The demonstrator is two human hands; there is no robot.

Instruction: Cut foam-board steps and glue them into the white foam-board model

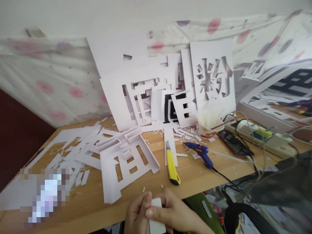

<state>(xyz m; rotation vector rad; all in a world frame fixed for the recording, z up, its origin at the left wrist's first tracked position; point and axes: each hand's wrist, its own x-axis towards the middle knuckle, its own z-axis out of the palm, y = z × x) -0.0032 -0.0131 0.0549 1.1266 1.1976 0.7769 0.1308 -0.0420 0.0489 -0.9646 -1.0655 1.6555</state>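
Observation:
At the table's front edge, my left hand (pixel 138 211) and my right hand (pixel 174 209) are together around a small white block (pixel 157 216). Both thumbs lie near its upper part, and the fingers wrap round it. Just beyond them lies a yellow utility knife (pixel 172 167) on the wood, its tip over a white strip (pixel 169 133). A blue glue gun (pixel 201 152) rests to the right of the knife. To the left is a white built-up character piece (pixel 129 162) with raised side walls and rectangular openings.
White cut-out boards (pixel 114 94) lean on the back wall. Scraps (pixel 73 152) cover the table's left. A paper cup (pixel 207 130) of translucent sticks, a phone (pixel 235 143), and a power strip (pixel 273 148) with cables are at the right.

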